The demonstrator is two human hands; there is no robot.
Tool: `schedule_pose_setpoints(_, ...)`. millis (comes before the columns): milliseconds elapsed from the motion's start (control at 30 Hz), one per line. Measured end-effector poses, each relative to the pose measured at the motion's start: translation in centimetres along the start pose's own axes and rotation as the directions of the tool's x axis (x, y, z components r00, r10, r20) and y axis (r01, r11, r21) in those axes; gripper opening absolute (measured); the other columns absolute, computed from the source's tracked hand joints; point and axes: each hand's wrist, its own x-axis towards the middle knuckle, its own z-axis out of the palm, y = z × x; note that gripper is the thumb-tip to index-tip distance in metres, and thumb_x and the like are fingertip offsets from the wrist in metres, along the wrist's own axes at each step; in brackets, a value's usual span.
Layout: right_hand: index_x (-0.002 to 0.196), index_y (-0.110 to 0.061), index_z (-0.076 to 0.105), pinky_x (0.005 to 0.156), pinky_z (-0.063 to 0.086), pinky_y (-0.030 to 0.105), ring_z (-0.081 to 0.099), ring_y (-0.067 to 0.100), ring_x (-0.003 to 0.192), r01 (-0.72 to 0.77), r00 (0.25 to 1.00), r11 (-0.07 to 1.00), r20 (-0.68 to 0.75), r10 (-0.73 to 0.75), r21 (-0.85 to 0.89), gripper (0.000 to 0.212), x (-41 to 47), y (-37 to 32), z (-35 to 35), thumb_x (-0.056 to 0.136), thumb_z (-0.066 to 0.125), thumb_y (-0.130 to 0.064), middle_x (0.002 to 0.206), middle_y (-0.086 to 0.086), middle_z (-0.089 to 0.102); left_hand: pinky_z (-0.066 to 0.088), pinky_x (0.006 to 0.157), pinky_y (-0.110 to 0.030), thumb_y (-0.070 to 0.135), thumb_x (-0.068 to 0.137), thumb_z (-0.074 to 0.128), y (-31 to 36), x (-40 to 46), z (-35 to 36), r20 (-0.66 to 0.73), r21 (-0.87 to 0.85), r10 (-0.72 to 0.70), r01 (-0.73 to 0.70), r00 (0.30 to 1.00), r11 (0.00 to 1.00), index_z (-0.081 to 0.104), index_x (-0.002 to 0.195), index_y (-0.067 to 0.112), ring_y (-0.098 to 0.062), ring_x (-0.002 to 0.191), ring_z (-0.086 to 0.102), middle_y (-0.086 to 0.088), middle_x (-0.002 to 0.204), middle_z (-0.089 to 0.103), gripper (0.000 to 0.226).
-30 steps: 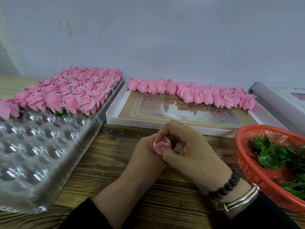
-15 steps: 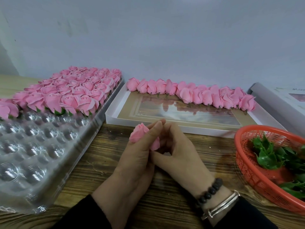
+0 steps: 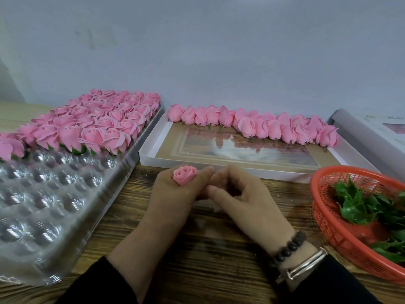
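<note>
Rose head (image 3: 184, 176), pink, petals facing up: held in the left hand (image 3: 171, 200), gripped between curled fingers and thumb, above the desk (image 3: 197, 260) just near of the white box (image 3: 151, 159). Right hand (image 3: 247, 202): fingers curled, tips against the left hand's fingertips; blurred, so I cannot tell whether it pinches anything. Bead bracelet (image 3: 289, 246) on the right wrist.

Left: clear plastic tray (image 3: 43, 205), far cups filled with pink roses (image 3: 98, 123), near cups bare. Far edge of the white box: row of rosebuds (image 3: 252, 126) lying on their sides. Right: red basket (image 3: 324, 216) holding green leaf pieces (image 3: 355, 207).
</note>
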Motion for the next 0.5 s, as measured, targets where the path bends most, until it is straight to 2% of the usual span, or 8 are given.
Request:
schedule_pose_setpoints(67, 0.087, -0.02, 0.06, 0.067, 0.043, 0.013, 0.053, 0.003, 0.07, 0.043, 0.998, 0.998, -0.055, -0.041, 0.044, 0.018, 0.0, -0.1, -0.2, 0.079, 0.067, -0.006, 0.077, -0.001, 0.059, 0.049, 0.05, -0.021, 0.02, 0.073, 0.071, 0.2, 0.1, -0.3, 0.022, 0.223, 0.126, -0.127, 0.992, 0.966, 0.065, 0.069, -0.002, -0.012, 0.052, 0.058, -0.009, 0.057, 0.064, 0.023)
schedule_pose_setpoints(133, 0.1, -0.027, 0.06, 0.075, 0.043, 0.012, 0.054, 0.004, 0.079, 0.098, 0.995, 0.995, -0.031, -0.097, 0.033, 0.035, 0.0, -0.2, -0.7, 0.076, 0.07, -0.004, 0.093, 0.002, 0.06, 0.043, 0.048, -0.013, 0.014, 0.07, 0.074, 0.5, 0.1, -0.3, 0.097, 0.334, 0.144, -0.168, 0.985, 0.928, 0.061, 0.076, 0.004, -0.002, 0.05, 0.053, 0.001, 0.057, 0.061, 0.018)
schedule_pose_setpoints(167, 0.106, -0.033, 0.058, 0.078, 0.044, 0.012, 0.054, 0.004, 0.083, 0.121, 0.993, 0.993, 0.014, -0.12, -0.006, 0.044, -0.1, -0.3, -1.0, 0.075, 0.072, -0.004, 0.099, -0.001, 0.058, 0.043, 0.051, -0.01, 0.014, 0.068, 0.076, 0.5, 0.1, -0.2, 0.124, 0.366, 0.118, -0.156, 0.985, 0.918, 0.059, 0.087, 0.011, 0.001, 0.054, 0.056, 0.004, 0.064, 0.063, 0.026)
schedule_pose_setpoints(233, 0.109, -0.04, 0.057, 0.079, 0.045, 0.013, 0.054, 0.005, 0.084, 0.152, 0.983, 0.984, 0.115, -0.141, -0.094, 0.051, -0.1, -0.6, -1.3, 0.074, 0.074, -0.006, 0.105, -0.008, 0.057, 0.047, 0.062, -0.008, 0.016, 0.065, 0.078, 0.3, 0.3, -0.2, 0.153, 0.415, 0.061, -0.12, 0.986, 0.902, 0.049, 0.113, 0.031, 0.003, 0.073, 0.063, 0.005, 0.087, 0.067, 0.058)
schedule_pose_setpoints(267, 0.108, -0.04, 0.058, 0.076, 0.046, 0.014, 0.055, 0.003, 0.082, 0.158, 0.978, 0.981, 0.154, -0.14, -0.11, 0.05, -0.1, -0.7, -1.4, 0.074, 0.074, -0.007, 0.104, -0.01, 0.058, 0.048, 0.071, -0.007, 0.015, 0.065, 0.079, 0.2, 0.3, -0.2, 0.174, 0.429, 0.035, -0.108, 0.984, 0.897, 0.039, 0.125, 0.04, 0.003, 0.084, 0.064, 0.007, 0.099, 0.066, 0.076)
schedule_pose_setpoints(333, 0.104, -0.037, 0.06, 0.074, 0.051, 0.022, 0.055, 0.003, 0.076, 0.144, 0.971, 0.985, 0.206, -0.121, -0.099, 0.043, -0.2, -1.0, -1.5, 0.075, 0.072, -0.007, 0.096, -0.016, 0.059, 0.046, 0.086, -0.01, 0.01, 0.065, 0.079, 0.1, 0.3, -0.1, 0.235, 0.458, -0.01, -0.101, 0.972, 0.883, 0.018, 0.141, 0.04, -0.001, 0.102, 0.06, 0.009, 0.114, 0.061, 0.103)
schedule_pose_setpoints(433, 0.098, -0.033, 0.062, 0.075, 0.052, 0.038, 0.057, 0.017, 0.077, 0.11, 0.965, 0.992, 0.244, -0.091, -0.066, 0.035, -0.2, -1.0, -1.5, 0.077, 0.071, -0.007, 0.088, -0.008, 0.06, 0.045, 0.098, -0.025, 0.014, 0.063, 0.08, 0.2, 0.2, -0.2, 0.292, 0.474, -0.043, -0.105, 0.955, 0.874, 0.002, 0.144, 0.039, -0.01, 0.11, 0.058, 0.004, 0.116, 0.062, 0.115)
schedule_pose_setpoints(500, 0.093, -0.028, 0.062, 0.073, 0.051, 0.038, 0.056, 0.018, 0.072, 0.082, 0.961, 0.997, 0.266, -0.078, -0.004, 0.03, -0.2, -0.9, -1.5, 0.077, 0.07, -0.004, 0.082, 0.002, 0.061, 0.045, 0.095, -0.019, 0.02, 0.061, 0.08, 0.3, 0.2, -0.2, 0.313, 0.477, -0.056, -0.106, 0.948, 0.872, -0.003, 0.137, 0.05, -0.005, 0.108, 0.058, 0.01, 0.113, 0.062, 0.117)
